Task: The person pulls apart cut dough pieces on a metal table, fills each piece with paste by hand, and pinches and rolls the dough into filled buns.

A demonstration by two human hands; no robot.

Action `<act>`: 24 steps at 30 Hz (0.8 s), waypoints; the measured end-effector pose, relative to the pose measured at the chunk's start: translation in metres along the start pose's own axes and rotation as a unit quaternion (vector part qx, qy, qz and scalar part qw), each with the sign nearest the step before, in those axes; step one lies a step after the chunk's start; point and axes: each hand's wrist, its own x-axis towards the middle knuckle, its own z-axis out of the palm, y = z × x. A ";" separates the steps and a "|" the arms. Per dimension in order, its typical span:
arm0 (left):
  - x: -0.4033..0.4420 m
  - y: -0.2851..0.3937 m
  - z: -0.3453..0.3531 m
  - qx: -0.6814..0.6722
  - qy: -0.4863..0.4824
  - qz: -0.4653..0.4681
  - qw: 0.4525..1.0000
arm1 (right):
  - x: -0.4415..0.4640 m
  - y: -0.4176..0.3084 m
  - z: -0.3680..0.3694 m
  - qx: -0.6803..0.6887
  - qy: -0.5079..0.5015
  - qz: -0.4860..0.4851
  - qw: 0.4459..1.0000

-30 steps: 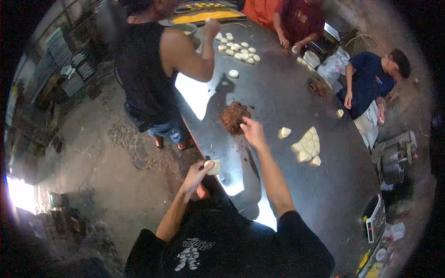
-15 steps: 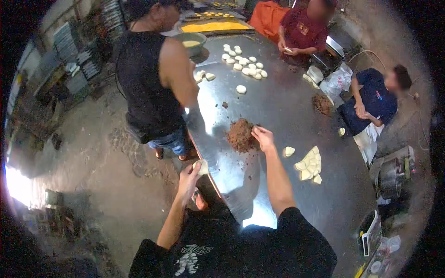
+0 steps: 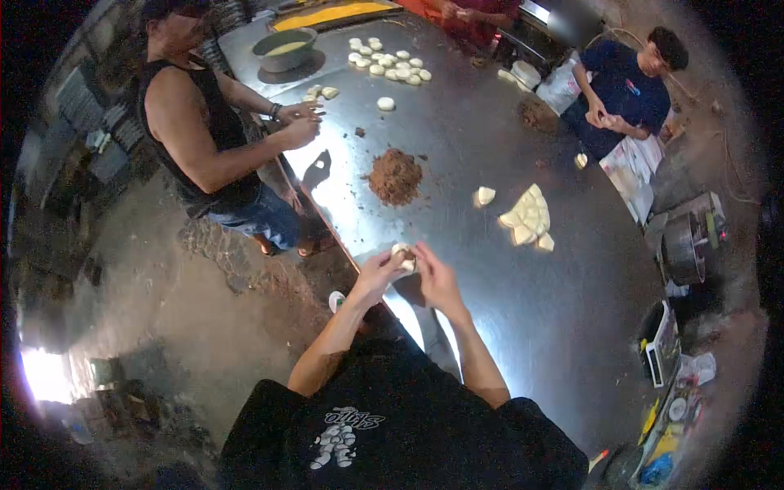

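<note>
Above the near part of the table's (image 3: 474, 139) left edge, the left hand (image 3: 376, 275) has its fingers curled around a dough piece (image 3: 408, 265) with brown filling showing inside. The right hand (image 3: 438, 282) meets its right side with fingers partly bent; whether they pinch it, I cannot tell. Farther in, near the left edge, sits a crumbly brown heap (image 3: 395, 176). Toward the right edge lie a group of cut dough wedges (image 3: 527, 214) and, just beside it, a separate wedge (image 3: 484, 196). Beyond the heap rests one dough round (image 3: 385, 104), then a cluster of dough rounds (image 3: 376, 70) toward the far edge. A bowl (image 3: 286, 62) of pale yellow contents stands near the far left corner.
</note>
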 end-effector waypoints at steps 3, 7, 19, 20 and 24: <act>-0.020 -0.008 -0.001 -0.093 0.002 -0.046 0.995 | -0.026 0.009 -0.013 0.059 0.051 -0.039 0.996; -0.041 -0.022 0.014 -0.049 -0.025 -0.057 0.997 | -0.049 -0.007 -0.015 0.057 -0.018 0.061 0.996; -0.096 -0.018 0.036 -0.025 -0.013 0.027 0.999 | -0.072 -0.026 -0.033 0.085 -0.037 -0.018 0.996; -0.093 -0.026 0.032 -0.039 -0.026 0.013 0.999 | -0.078 -0.038 -0.029 0.135 -0.049 -0.029 0.989; -0.086 -0.017 0.040 -0.126 -0.048 -0.025 0.990 | -0.069 -0.039 -0.032 0.078 -0.009 0.007 0.997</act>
